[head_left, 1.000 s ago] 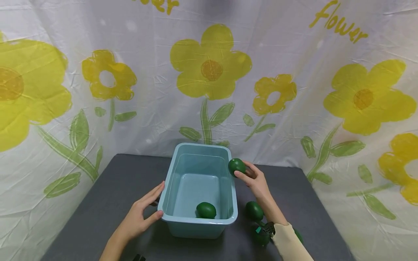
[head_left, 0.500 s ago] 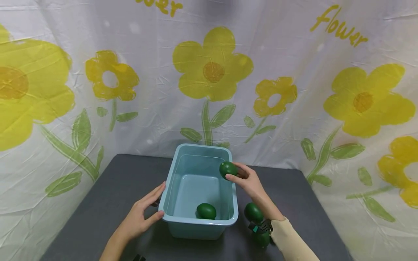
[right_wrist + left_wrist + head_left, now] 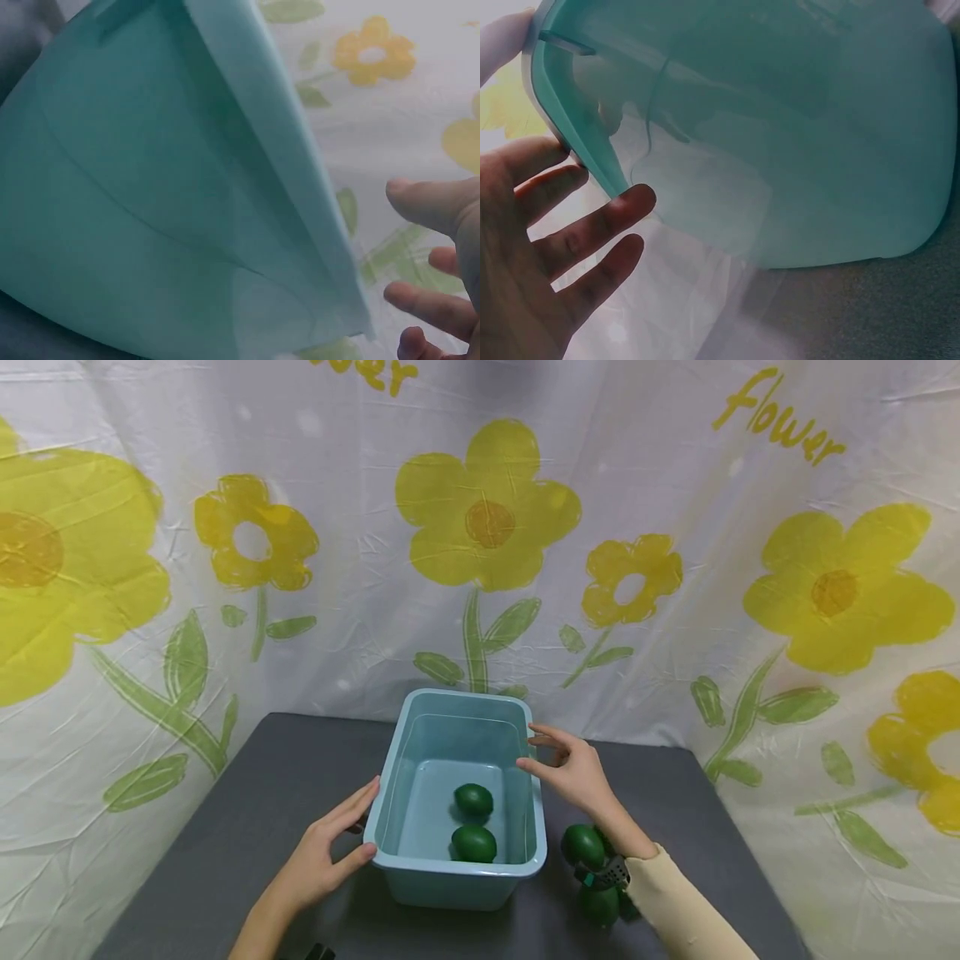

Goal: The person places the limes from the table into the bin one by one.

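A light blue plastic bin point(image 3: 453, 865) stands on the table, and two dark green limes lie inside it: one lime point(image 3: 473, 798) behind the other lime point(image 3: 474, 843), near the front wall. My left hand point(image 3: 318, 856) rests against the bin's left rim, thumb at the front corner; the left wrist view shows its fingers point(image 3: 592, 232) spread and fairly straight at the rim. Over the right rim is my right hand point(image 3: 573, 768), holding nothing, thumb and fingers apart. In the right wrist view its fingers point(image 3: 427, 304) extend loosely above the bin's edge.
Several more limes lie on the dark grey table point(image 3: 322, 756) right of the bin, among them a lime point(image 3: 581, 845) and a nearer lime point(image 3: 597, 907), partly hidden by the right wrist's strap device point(image 3: 609, 872). A white flower-print curtain point(image 3: 345, 610) encloses the table.
My right hand moved left with a lime over the bin's rim and let it go; that lime now lies in the bin behind the first. My left hand stayed at the bin.
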The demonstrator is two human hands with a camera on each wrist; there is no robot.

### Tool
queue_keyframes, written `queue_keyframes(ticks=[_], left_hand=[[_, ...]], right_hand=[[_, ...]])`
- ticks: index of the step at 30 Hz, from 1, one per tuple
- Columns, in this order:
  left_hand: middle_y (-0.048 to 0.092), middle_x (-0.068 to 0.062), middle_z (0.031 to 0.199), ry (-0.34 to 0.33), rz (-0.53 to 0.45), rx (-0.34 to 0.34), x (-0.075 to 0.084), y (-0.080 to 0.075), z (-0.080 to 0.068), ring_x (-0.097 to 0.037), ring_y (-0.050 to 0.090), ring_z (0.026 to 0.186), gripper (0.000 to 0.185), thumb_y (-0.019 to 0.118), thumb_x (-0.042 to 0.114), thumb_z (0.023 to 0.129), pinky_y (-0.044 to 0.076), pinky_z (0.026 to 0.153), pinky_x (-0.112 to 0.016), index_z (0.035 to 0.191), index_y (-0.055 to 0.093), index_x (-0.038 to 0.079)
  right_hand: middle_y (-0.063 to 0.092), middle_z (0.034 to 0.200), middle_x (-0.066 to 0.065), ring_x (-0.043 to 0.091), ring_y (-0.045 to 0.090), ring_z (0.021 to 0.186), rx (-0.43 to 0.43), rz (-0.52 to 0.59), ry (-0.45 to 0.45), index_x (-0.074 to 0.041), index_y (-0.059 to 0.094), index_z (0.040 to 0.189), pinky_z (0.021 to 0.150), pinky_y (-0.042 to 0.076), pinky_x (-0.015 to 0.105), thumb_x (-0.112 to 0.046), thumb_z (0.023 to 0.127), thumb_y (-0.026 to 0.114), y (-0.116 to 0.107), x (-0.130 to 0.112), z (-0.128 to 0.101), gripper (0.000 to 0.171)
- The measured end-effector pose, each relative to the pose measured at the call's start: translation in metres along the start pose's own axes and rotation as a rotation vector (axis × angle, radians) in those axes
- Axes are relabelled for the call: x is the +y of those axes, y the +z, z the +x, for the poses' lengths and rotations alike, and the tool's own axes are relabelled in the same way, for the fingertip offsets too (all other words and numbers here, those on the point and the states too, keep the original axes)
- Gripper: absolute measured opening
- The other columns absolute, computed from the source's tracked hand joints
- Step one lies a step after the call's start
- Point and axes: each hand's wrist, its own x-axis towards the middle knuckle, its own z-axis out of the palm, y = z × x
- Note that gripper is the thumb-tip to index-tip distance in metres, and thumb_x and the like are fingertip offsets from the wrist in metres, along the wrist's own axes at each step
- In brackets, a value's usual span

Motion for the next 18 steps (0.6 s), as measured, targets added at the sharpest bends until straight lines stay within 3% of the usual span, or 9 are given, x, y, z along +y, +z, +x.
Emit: queue_keyframes(ticks=[8, 18], left_hand=[[0.046, -0.009, 0.166, -0.012, -0.014, -0.001, 0.0, 0.001, 0.0, -0.005, 0.061, 0.121, 0.073, 0.074, 0.008, 0.094, 0.059, 0.085, -0.034, 0.161, 0.045, 0.007], [0.047, -0.011, 0.165, 0.006, -0.01, 0.008, -0.001, 0.001, 0.001, -0.005, 0.061, 0.118, 0.073, 0.075, 0.01, 0.093, 0.057, 0.087, -0.027, 0.16, 0.046, 0.005]], right_hand=[[0.078, 0.117, 0.009, 0.017, 0.047, 0.059, 0.107, -0.054, 0.004, -0.015, 0.074, 0.132, 0.055, 0.038, 0.029, -0.033, 0.09, 0.086, -0.024, 0.012, -0.012, 0.047], [0.076, 0.12, 0.01, 0.013, 0.046, 0.056, 0.126, -0.108, 0.069, -0.016, 0.071, 0.137, 0.055, 0.039, 0.029, -0.037, 0.094, 0.082, -0.049, 0.035, -0.032, 0.049]])
